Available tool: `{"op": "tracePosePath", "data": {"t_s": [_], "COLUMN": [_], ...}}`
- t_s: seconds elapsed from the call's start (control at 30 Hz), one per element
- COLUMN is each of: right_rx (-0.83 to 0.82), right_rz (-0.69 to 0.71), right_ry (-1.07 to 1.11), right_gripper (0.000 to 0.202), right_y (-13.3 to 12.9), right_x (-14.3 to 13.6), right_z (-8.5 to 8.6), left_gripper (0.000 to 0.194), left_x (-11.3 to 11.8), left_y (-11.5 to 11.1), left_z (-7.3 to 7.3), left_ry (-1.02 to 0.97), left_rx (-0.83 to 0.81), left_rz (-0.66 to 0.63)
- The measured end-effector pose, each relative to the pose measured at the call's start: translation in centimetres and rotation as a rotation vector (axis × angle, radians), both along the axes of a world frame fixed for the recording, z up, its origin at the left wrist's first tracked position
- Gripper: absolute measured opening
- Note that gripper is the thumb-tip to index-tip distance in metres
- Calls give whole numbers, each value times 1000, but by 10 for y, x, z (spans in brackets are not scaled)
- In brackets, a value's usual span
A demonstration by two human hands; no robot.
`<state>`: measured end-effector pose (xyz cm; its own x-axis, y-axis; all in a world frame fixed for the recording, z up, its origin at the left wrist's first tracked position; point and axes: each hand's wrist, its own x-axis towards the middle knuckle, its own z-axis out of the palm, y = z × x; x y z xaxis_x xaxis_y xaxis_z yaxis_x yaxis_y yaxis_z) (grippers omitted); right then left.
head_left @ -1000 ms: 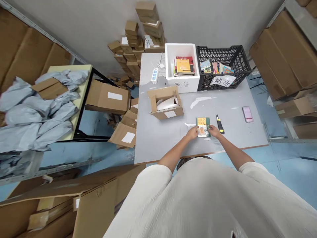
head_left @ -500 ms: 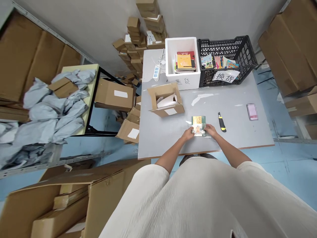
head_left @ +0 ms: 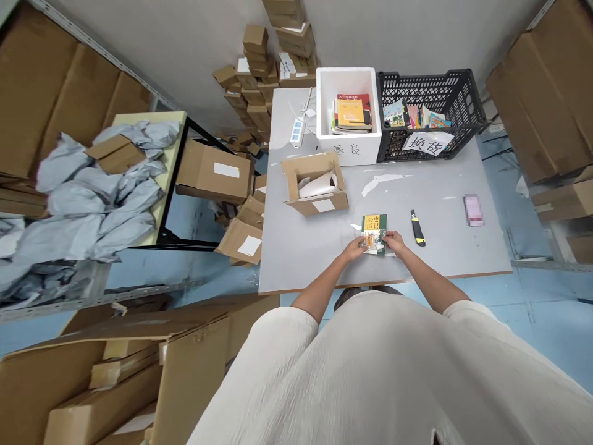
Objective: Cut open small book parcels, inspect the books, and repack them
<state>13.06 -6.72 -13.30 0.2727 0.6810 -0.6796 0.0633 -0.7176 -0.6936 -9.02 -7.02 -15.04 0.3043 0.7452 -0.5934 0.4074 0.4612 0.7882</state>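
Near the front of the grey table, a small green-and-yellow book (head_left: 374, 228) with a pictured cover lies between my hands. My left hand (head_left: 356, 248) grips its left edge, with the fingertips over the lower corner of the cover. At the right edge, my right hand (head_left: 393, 241) pinches the book with fingers closed. Some clear film seems to stick out beside the book on both sides. A yellow-and-black utility knife (head_left: 417, 228) lies on the table to the right of my right hand. Behind and left of the book stands an open cardboard box (head_left: 340, 199) with white wrapping inside.
At the table's back stand a white foam box (head_left: 348, 151) and a black plastic crate (head_left: 384, 145), both holding books. A power strip (head_left: 297, 132) lies left of them. A pinkish item (head_left: 473, 210) rests at the right. Grey parcels (head_left: 78, 228) fill a shelf on the left.
The view has shifted slightly. My left fingers have moved further over the book's lower left corner, and clear film now shows beside the book. Both hands stay on it.
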Motion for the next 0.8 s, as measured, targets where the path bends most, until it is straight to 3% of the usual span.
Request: {"op": "tracePosePath", "data": {"t_s": [0.2, 0.33, 0.43, 0.6, 0.8], "right_rx": [181, 344, 372, 243, 138], "right_rz": [43, 191, 322, 337, 252], "right_ry": [-102, -71, 89, 138, -61], "right_gripper": [31, 26, 23, 26, 23], "right_y": [4, 7, 7, 3, 0], "right_x": [-12, -30, -42, -45, -32], "right_z": [10, 15, 17, 18, 24], "left_gripper": [39, 28, 25, 3, 6], "left_x": [21, 27, 15, -24, -44], "left_y": [14, 28, 32, 30, 26], "left_z": [23, 49, 60, 55, 37], "left_ry": [-138, 71, 272, 417, 189], "left_rx": [68, 187, 231, 201, 151], "left_rz": [132, 188, 202, 241, 358]}}
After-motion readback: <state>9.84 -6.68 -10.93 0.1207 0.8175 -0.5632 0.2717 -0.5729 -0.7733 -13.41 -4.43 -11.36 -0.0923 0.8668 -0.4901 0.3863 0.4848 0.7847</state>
